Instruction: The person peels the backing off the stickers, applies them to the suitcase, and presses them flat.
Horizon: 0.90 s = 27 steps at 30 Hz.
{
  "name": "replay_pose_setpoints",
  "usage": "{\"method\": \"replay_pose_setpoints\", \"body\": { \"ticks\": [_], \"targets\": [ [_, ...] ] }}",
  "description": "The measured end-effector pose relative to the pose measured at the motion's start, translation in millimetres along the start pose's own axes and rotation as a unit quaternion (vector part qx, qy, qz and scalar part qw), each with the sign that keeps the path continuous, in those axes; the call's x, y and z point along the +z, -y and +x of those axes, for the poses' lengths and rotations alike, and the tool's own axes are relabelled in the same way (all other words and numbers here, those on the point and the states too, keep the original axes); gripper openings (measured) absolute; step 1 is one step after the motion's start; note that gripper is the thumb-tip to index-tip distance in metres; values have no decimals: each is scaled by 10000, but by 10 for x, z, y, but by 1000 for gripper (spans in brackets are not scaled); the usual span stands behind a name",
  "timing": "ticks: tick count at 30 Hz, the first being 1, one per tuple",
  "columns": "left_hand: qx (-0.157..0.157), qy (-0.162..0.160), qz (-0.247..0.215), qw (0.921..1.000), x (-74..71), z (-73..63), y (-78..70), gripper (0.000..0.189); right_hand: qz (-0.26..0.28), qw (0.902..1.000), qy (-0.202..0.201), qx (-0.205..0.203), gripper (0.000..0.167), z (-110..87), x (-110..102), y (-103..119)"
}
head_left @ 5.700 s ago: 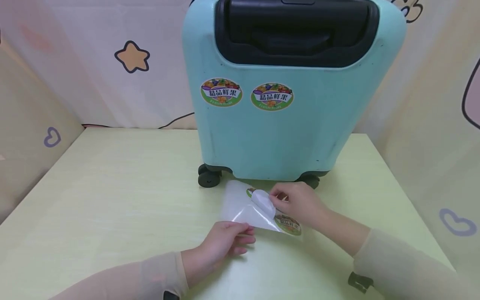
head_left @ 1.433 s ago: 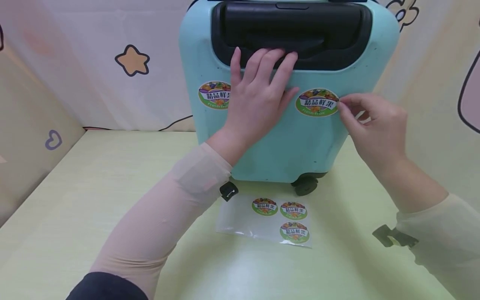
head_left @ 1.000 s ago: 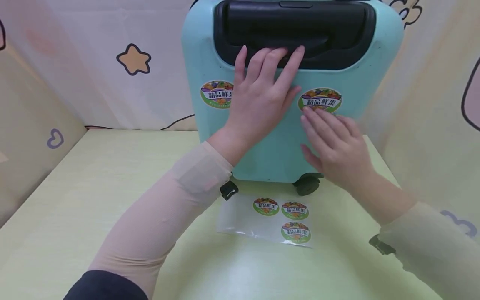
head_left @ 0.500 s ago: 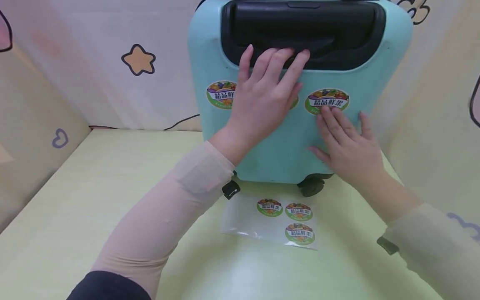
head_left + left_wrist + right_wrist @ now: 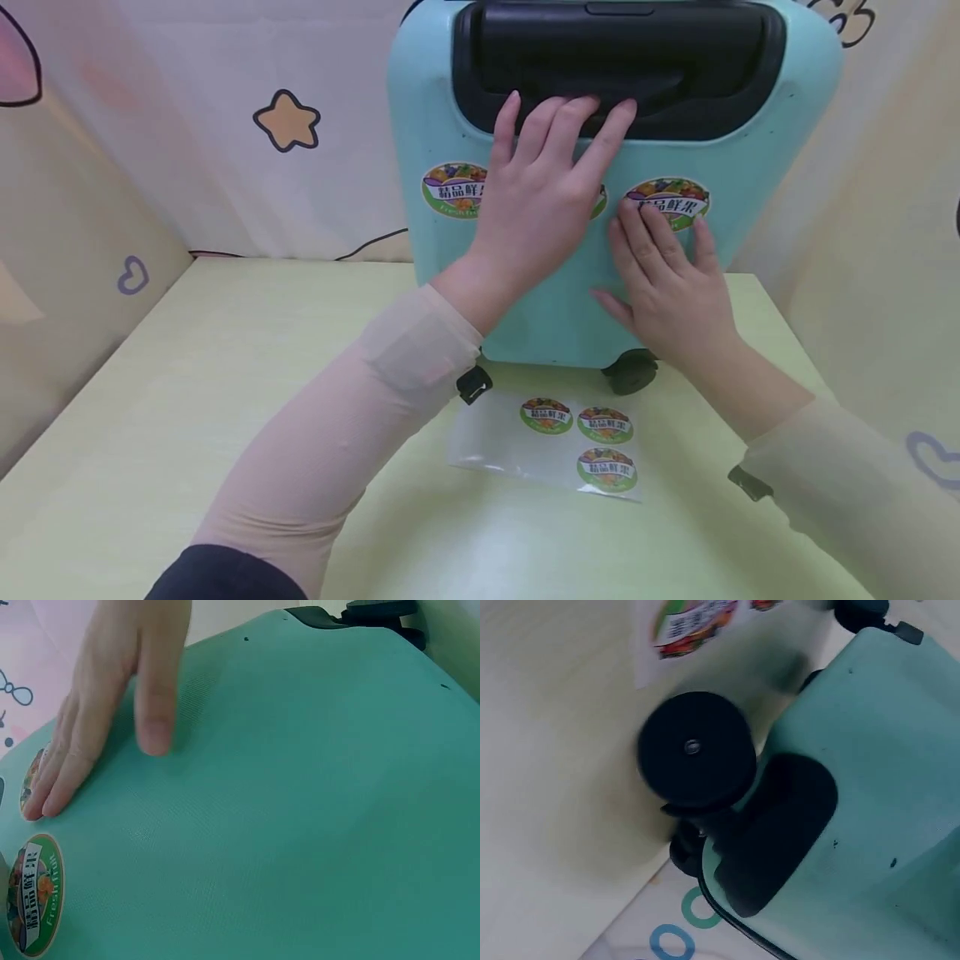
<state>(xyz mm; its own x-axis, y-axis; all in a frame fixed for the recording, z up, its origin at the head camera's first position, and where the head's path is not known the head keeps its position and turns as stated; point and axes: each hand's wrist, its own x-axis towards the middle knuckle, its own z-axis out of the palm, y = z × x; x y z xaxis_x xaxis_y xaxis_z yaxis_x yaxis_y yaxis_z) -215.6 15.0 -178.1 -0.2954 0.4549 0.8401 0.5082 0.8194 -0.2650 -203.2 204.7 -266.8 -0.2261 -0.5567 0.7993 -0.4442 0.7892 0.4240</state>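
One pale-blue suitcase (image 5: 558,304) stands on the bench (image 5: 300,375) at one o'clock from the person, three oval Fresh fruit stickers (image 5: 452,190) in a row across it, the middle one mostly behind the left hand (image 5: 540,196). That hand is spread, fingertips on the lower part of the black handle panel (image 5: 600,50), while the right hand (image 5: 671,292), straight-fingered with little finger apart, touches the three-o'clock sticker (image 5: 678,198). At the suitcase's six o'clock, one sheet (image 5: 495,433) carries three more stickers (image 5: 607,469), at its twelve, two and four.

Booth-like nook (image 5: 862,217), cartoon-printed walls (image 5: 345,167)
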Motion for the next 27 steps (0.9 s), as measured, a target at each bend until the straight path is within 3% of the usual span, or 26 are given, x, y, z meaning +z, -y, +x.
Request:
{"method": "replay_pose_setpoints", "body": {
  "ticks": [6,11,15,18,23,27],
  "targets": [
    [63,-179,-72,9998,16,-7,21,44,-69,9994,-75,324,61,-38,-33,-104],
    [72,-1,-63,10000,0,-9,40,44,-235,9946,-48,1010,67,-150,-79,-187],
    [56,84,-59,9999,-14,1,34,44,-330,9910,87,1294,72,-169,-71,-171],
    [36,118,-43,9999,-20,5,21,44,-273,9944,-55,1023,70,-119,-35,-115],
    [-6,52,-2,10000,-22,1,9,45,-66,9993,-271,243,62,72,35,-18],
    [27,23,29,10000,-20,1,6,44,-75,9992,-329,212,60,148,49,-34]
  ]
}}
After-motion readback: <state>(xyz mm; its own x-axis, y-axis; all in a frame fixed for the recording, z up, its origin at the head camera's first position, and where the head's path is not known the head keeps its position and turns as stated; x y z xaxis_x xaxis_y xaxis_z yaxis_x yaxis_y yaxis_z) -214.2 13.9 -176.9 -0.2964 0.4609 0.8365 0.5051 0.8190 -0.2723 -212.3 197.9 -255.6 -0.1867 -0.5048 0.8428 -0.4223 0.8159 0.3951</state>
